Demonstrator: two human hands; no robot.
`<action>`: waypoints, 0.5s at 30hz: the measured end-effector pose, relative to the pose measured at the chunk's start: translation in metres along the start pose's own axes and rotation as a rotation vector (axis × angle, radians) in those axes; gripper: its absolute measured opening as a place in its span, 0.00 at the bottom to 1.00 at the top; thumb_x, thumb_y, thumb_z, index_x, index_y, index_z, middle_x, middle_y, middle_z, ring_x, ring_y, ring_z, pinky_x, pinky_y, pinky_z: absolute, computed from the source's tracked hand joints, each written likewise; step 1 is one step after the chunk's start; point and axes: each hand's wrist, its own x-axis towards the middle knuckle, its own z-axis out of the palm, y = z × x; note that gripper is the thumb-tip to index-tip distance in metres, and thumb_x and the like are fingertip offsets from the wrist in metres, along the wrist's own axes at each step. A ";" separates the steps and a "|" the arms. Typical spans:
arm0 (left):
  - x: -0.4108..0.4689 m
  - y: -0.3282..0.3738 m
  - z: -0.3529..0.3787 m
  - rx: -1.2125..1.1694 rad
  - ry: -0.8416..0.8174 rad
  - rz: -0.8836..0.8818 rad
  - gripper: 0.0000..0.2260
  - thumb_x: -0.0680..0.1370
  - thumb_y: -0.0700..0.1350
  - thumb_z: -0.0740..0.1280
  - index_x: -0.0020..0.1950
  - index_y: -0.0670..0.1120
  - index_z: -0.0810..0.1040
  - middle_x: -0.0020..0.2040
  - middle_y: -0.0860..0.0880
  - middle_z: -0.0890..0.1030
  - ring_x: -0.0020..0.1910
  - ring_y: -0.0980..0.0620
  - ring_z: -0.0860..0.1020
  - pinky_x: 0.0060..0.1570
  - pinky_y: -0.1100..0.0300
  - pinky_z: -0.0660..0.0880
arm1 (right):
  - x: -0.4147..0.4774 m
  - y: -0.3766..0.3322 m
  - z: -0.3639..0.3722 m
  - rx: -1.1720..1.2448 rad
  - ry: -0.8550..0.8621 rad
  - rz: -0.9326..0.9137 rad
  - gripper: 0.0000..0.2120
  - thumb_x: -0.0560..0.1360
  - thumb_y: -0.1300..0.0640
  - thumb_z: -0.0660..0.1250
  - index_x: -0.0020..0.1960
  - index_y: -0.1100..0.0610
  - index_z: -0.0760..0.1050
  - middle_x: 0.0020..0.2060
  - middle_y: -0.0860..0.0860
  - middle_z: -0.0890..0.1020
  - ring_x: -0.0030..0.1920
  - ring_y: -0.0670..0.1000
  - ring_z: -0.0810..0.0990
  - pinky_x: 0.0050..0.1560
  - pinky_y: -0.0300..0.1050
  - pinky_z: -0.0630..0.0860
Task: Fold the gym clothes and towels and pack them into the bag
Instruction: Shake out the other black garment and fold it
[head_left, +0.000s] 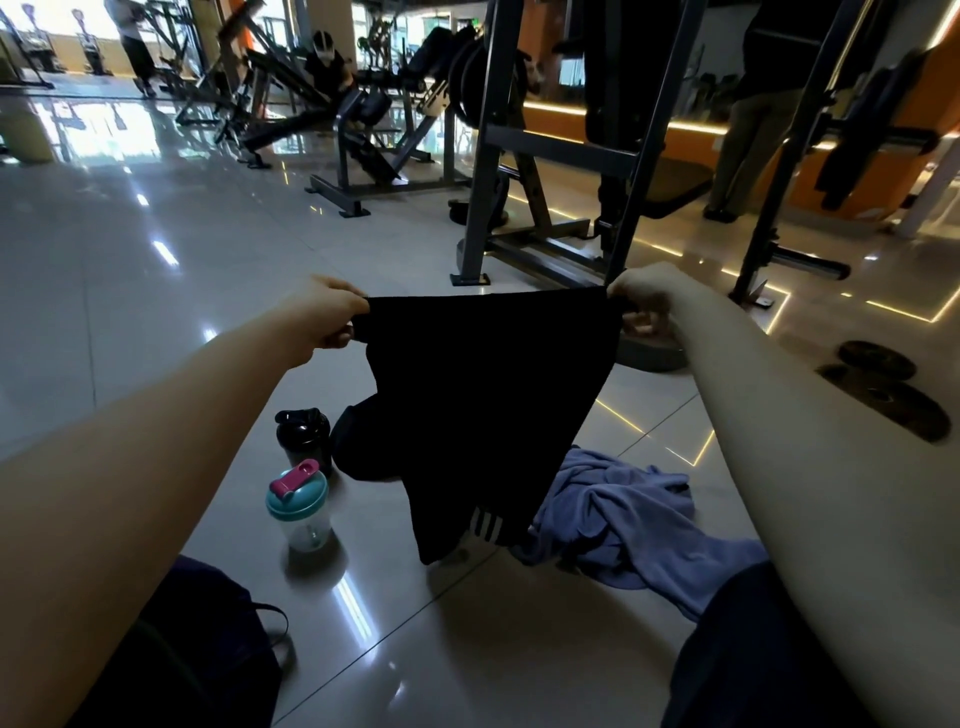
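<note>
I hold the shorts (483, 395) up in the air in front of me, above the floor (467, 649). My left hand (324, 317) pinches one end of the top edge, with the thumb over the cloth and the fingers curled under it. My right hand (644, 296) pinches the other end in the same way. Between the hands the top edge is pulled almost straight. The rest hangs freely and narrows to a corner with white stripes.

I judge the shorts light, thin and very soft: they have no shape of their own and fall wherever I do not support them. The fabric looks smooth, so it may slide out of a weak pinch. The two ends of the top edge seem the best places to hold.

The towel (618, 525) lies crumpled on the floor, below and right of the shorts. It looks thicker and heavier, and I would take it by two corners. The bag (208, 639) is at my lower left, only partly in view.
</note>
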 end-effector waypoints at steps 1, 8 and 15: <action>-0.002 0.002 0.000 0.013 0.005 0.015 0.05 0.81 0.36 0.64 0.52 0.40 0.79 0.42 0.43 0.78 0.34 0.50 0.77 0.33 0.60 0.73 | 0.000 0.001 0.001 -0.031 0.047 -0.022 0.03 0.78 0.63 0.66 0.51 0.59 0.76 0.41 0.55 0.77 0.30 0.48 0.78 0.33 0.40 0.75; -0.005 0.007 -0.001 0.098 0.086 0.055 0.06 0.78 0.38 0.64 0.48 0.39 0.81 0.41 0.43 0.82 0.38 0.47 0.79 0.36 0.58 0.72 | -0.001 0.000 0.001 -0.163 0.103 0.005 0.06 0.78 0.60 0.68 0.53 0.60 0.75 0.44 0.57 0.80 0.37 0.51 0.80 0.28 0.39 0.74; 0.000 -0.001 -0.003 -0.068 0.029 -0.006 0.10 0.78 0.34 0.60 0.50 0.38 0.81 0.40 0.41 0.80 0.29 0.49 0.79 0.29 0.60 0.72 | -0.006 -0.006 -0.002 0.077 -0.154 0.216 0.08 0.83 0.60 0.60 0.54 0.65 0.74 0.36 0.58 0.83 0.29 0.49 0.83 0.28 0.39 0.79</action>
